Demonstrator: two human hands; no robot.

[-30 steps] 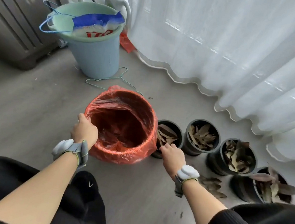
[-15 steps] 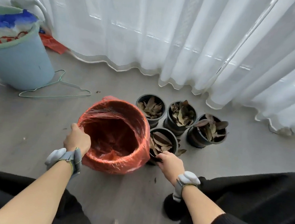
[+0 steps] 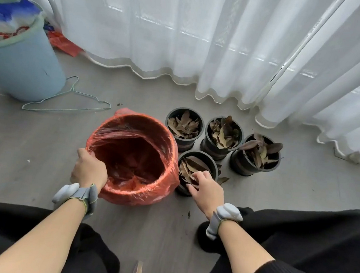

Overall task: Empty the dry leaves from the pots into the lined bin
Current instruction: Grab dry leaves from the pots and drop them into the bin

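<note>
At frame centre, the left hand [image 3: 89, 171] grips the bin's [image 3: 137, 120] near rim. The right hand [image 3: 206, 189] curls over the rim of the nearest pot [image 3: 201, 156], just right of it. All four pots still hold leaves [image 3: 190, 166], so emptying looks barely begun.

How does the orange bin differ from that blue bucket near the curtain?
The orange bin is lined with a red-orange plastic bag; the blue bucket shows bare pale plastic. The bin's mouth is open, the bucket's holds a blue-and-white bag. The left hand grips the bin's rim; no hand touches the bucket. Both stand upright on the floor.
</note>
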